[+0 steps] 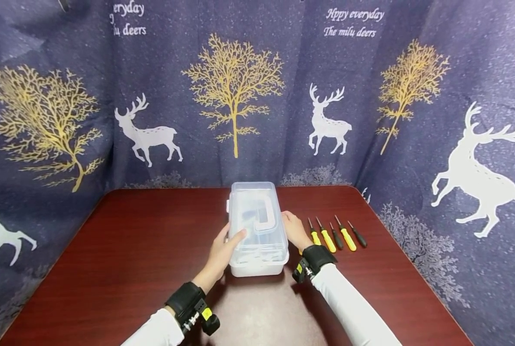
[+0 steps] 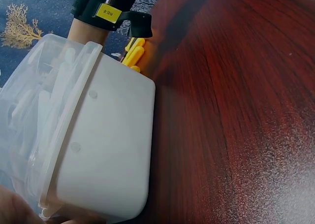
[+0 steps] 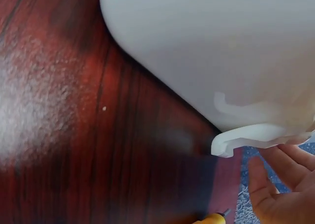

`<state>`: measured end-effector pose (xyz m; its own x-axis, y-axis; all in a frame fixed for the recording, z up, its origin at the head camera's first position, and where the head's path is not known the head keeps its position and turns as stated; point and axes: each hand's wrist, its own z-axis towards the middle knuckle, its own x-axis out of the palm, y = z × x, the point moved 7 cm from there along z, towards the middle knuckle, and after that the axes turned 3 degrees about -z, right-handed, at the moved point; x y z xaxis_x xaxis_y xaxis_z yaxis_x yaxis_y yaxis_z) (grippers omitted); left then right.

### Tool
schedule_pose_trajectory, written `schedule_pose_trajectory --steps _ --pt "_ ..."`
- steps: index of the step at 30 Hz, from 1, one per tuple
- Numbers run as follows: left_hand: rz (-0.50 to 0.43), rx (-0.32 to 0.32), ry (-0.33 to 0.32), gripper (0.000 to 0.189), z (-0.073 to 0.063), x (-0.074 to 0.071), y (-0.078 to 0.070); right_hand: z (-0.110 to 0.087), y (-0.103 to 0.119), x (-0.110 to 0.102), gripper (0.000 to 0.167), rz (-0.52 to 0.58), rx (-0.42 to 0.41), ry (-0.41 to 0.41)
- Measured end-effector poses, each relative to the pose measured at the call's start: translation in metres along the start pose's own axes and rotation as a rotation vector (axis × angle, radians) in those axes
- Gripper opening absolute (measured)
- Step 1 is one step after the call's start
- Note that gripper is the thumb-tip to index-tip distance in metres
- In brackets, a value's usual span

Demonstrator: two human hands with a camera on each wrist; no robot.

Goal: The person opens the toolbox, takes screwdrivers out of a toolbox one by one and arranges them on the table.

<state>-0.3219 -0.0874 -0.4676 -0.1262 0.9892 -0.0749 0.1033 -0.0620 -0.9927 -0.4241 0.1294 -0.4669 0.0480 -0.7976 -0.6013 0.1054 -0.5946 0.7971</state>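
A storage box (image 1: 257,269) with a white base and a clear lid (image 1: 244,206) stands on the table, its lid down. A folded carrying handle (image 1: 263,216) lies on top. My left hand (image 1: 220,250) holds the box's left side, thumb over the lid; its other fingers are partly hidden. At the box's right side is my right hand (image 1: 295,229). The right wrist view shows a white latch (image 3: 246,138) swung out from the wall, with the right fingers (image 3: 285,165) touching it and the thumb apart.
Several screwdrivers with yellow or black handles (image 1: 345,238) lie in a row right of the right hand. The dark red wooden table (image 1: 153,240) reaches back to a blue curtain (image 1: 257,96) printed with deer and trees.
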Motion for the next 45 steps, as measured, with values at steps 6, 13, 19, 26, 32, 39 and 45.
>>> schedule_pose_trajectory --steps 6,13,19,26,32,39,45 --pt "-0.002 -0.005 -0.007 0.081 -0.001 0.000 0.001 -0.003 -0.003 -0.001 0.039 -0.018 0.011 0.001" --pt "-0.006 -0.001 0.000 0.080 -0.001 0.002 0.001 0.004 -0.003 -0.010 0.030 -0.123 -0.039 -0.059" --pt "-0.011 0.008 0.002 0.078 -0.002 0.002 -0.001 0.009 0.006 -0.021 0.024 -0.267 -0.071 -0.077" --pt "-0.009 0.012 0.002 0.078 -0.003 0.001 -0.005 0.006 0.016 -0.033 0.033 -0.194 -0.065 -0.103" --pt "0.005 0.001 -0.022 0.080 -0.001 -0.003 -0.003 0.006 0.008 -0.033 0.035 -0.048 0.031 -0.119" --pt "0.010 -0.004 -0.022 0.080 -0.001 -0.003 0.000 -0.004 0.007 -0.024 0.040 0.185 0.146 -0.027" --pt "0.008 -0.005 -0.023 0.080 -0.002 -0.002 0.000 -0.005 0.009 -0.012 0.037 0.277 0.144 0.051"
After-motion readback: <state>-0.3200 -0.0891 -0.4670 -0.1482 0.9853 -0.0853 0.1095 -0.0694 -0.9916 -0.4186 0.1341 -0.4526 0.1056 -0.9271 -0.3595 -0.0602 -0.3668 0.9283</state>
